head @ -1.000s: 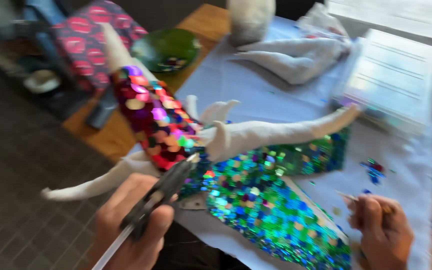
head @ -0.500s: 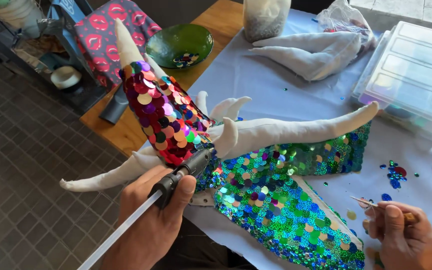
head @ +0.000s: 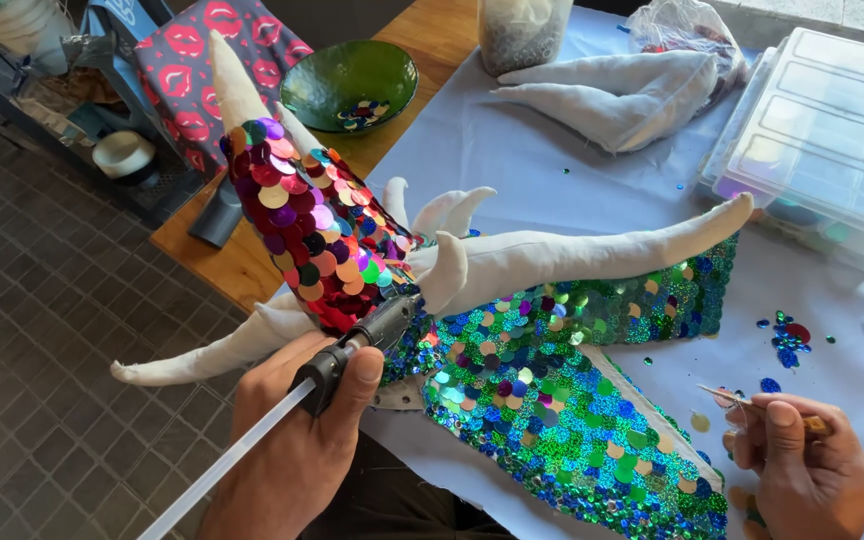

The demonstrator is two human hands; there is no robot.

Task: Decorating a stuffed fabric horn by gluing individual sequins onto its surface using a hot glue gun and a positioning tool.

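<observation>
The glue gun (head: 367, 335) has edged in tighter, nozzle now under the red-sequinned arm of the stuffed fabric sculpture (head: 512, 300), at twelve o'clock from the left hand (head: 297, 440), whose fingers wrap the barrel. Right hand (head: 802, 465), at four o'clock, pinches a thin stick (head: 727, 395). Risk: hot glue smearing onto finished sequins if the nozzle drags.

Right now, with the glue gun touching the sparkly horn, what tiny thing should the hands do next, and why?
Probably the right hand should bring its thin stick over to the glue gun. The left hand holds the gun's nozzle at the lower edge of the sequinned horn, where bare white cloth begins, while the stick's tip waits by the loose sequins on the blue cloth.
</observation>
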